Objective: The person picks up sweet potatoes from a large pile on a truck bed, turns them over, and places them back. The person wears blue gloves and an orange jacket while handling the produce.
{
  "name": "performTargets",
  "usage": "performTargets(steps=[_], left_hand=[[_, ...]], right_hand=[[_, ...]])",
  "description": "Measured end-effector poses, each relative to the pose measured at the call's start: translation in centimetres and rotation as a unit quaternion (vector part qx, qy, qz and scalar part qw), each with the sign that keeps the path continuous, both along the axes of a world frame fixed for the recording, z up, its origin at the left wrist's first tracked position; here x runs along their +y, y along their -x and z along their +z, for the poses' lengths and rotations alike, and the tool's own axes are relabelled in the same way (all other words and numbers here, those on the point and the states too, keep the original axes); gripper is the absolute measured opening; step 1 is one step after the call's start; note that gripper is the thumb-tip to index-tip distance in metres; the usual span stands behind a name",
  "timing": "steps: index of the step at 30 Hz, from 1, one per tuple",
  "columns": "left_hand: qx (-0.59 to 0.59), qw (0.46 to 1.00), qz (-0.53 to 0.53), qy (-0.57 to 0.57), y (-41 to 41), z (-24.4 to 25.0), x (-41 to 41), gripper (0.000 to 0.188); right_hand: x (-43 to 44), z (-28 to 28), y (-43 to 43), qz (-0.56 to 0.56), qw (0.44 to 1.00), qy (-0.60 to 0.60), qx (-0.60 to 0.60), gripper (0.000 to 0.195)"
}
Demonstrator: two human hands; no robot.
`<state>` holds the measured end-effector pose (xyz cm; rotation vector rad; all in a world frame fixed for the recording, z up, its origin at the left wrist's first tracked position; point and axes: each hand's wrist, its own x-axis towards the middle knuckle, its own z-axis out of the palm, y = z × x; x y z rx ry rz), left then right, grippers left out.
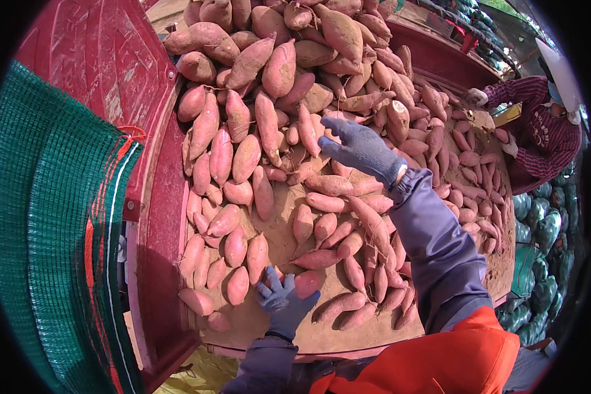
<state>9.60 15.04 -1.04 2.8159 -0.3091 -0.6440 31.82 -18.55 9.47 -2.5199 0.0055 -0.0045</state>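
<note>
Pink-skinned sweet potatoes (221, 156), some dusted with soil, cover much of a wooden board and rise into a heap at the far end. My left hand (286, 303), in a blue-grey knit glove, is low over the near part of the board with its fingers spread. Just beside its fingers and thumb lies a short sweet potato (308, 284); whether they touch is unclear. Reaching across to the foot of the heap, my right hand (362, 147) wears a matching glove. Its thumb and fingers are apart, and nothing shows between them.
Red metal side panels (163, 236) bound the board (246, 322) on the left. Green mesh bags (54, 236) hang outside that panel. Across on the right, a co-worker (537, 128) in a checked shirt holds a sweet potato. Filled green bags (544, 236) are stacked behind.
</note>
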Motion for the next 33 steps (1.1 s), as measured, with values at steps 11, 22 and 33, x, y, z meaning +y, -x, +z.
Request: performTargets(steps=[11, 22, 33], left_hand=[[-0.164, 0.985, -0.045, 0.039, 0.4, -2.9, 1.1, 0.083], [-0.180, 0.983, -0.029, 0.011, 1.1, -2.9, 0.9, 0.085], [-0.218, 0.974, -0.042, 0.038, 1.5, -4.0, 0.9, 0.083]], right_hand=[[6.8, 0.2, -21.7, -0.206, 0.975, -0.002, -0.078, 0.092], [2.9, 3.8, -8.9, -0.094, 0.921, 0.154, -0.346, 0.068], [-6.4, 2.2, -7.9, -0.276, 0.961, -0.004, 0.013, 0.126]])
